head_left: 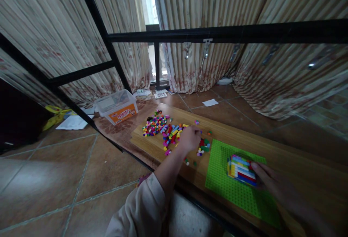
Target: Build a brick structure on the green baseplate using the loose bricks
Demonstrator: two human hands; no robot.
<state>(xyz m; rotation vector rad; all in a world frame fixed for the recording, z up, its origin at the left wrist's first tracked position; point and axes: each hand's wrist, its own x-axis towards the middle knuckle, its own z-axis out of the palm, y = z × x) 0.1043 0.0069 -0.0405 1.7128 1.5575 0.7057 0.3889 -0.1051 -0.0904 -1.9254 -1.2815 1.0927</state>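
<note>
Our left hand (190, 137) was curled over the loose brick pile (160, 125) mid-frame on the bench (244, 135), and we couldn't tell if it pinched one. Lower right, our right hand (274, 184) had its fingers (257, 167) relaxed, touching the striped brick block (240, 170) just left of them on the green baseplate (231, 193).

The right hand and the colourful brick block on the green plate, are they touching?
Touching. In the head view the right hand lays its fingertips against the brick block, no gap visible.

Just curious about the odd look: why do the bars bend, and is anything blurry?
Head view: the wide lens bows the black bars; daylight enters at the curtain gap, elsewhere dim; the right hand looks dark and soft, the left hand clearer over the bricks.
</note>
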